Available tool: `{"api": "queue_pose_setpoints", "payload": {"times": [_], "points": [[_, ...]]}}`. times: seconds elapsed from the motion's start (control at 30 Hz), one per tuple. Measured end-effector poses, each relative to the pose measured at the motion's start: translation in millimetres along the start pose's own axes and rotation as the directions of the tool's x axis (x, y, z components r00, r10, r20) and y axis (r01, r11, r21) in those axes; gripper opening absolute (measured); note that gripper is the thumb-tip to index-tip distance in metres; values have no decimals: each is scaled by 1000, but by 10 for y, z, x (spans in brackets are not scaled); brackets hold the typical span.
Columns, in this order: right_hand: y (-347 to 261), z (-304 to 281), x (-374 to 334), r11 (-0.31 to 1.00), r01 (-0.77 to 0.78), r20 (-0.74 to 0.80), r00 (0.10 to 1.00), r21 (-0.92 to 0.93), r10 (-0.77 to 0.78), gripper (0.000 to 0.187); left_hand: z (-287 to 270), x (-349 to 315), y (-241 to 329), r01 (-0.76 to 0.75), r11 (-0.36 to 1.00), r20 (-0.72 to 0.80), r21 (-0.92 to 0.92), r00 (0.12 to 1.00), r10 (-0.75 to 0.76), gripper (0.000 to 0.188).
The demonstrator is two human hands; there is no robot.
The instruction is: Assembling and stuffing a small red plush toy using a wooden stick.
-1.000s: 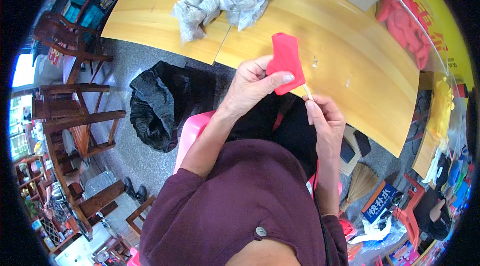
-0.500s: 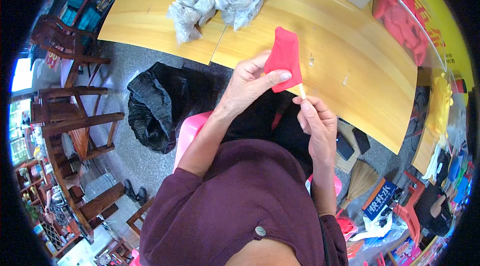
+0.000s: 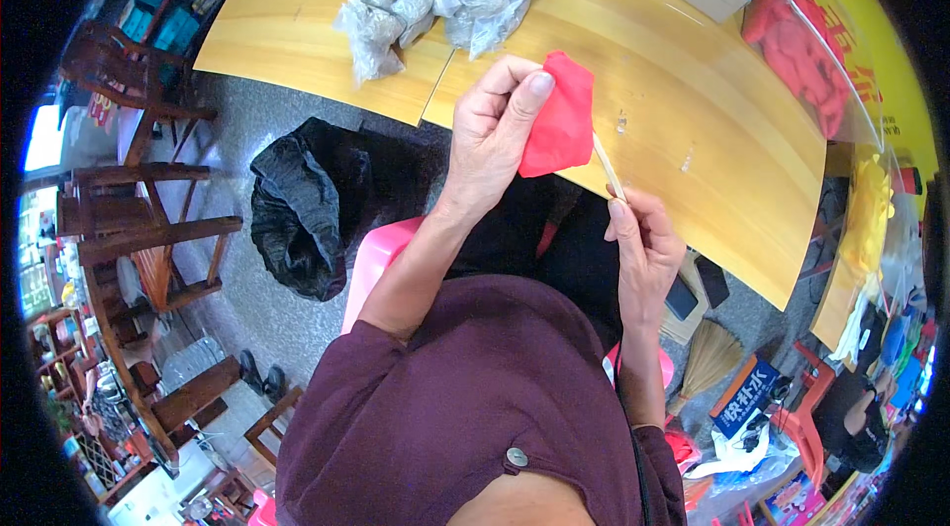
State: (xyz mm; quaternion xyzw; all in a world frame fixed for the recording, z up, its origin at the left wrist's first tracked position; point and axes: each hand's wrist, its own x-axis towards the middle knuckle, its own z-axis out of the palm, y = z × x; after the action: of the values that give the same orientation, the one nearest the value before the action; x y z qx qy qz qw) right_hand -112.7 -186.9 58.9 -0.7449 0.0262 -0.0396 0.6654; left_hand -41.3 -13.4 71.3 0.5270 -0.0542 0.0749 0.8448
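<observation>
Red cloth piece (image 3: 561, 125): at 1 o'clock from view centre. Left hand (image 3: 483, 142) pinches its 10 o'clock edge; right hand (image 3: 645, 237) pinches the pale stick (image 3: 608, 168) at its 5 o'clock end. Cloth likely light, soft; stick probably stiff: grip by ends.

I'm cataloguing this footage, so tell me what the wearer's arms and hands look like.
The left grip and right grip are bare hands: no glove, ring or watch shows. The plum left sleeve and right sleeve are plain, leaving the forearms bare.
</observation>
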Motion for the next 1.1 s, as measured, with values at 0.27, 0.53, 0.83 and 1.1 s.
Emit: {"api": "queue_pose_setpoints", "payload": {"times": [0.27, 0.53, 0.83, 1.1], "points": [[1, 145, 9, 977, -37, -9, 999, 210, 40, 13, 122, 8, -70, -70, 991, -24, 112, 997, 73, 18], [-164, 60, 62, 890, -358, 204, 929, 282, 309, 21, 86, 57, -50, -7, 998, -11, 68, 1000, 8, 18], [-27, 48, 72, 1000, -21, 22, 1000, -16, 22, 13, -58, 135, 10, -5, 1000, -6, 17, 1000, 5, 18], [-133, 139, 48, 927, -238, 137, 969, 290, 206, 18, -68, 91, -55, -26, 997, 7, 72, 1000, 25, 17]]}}
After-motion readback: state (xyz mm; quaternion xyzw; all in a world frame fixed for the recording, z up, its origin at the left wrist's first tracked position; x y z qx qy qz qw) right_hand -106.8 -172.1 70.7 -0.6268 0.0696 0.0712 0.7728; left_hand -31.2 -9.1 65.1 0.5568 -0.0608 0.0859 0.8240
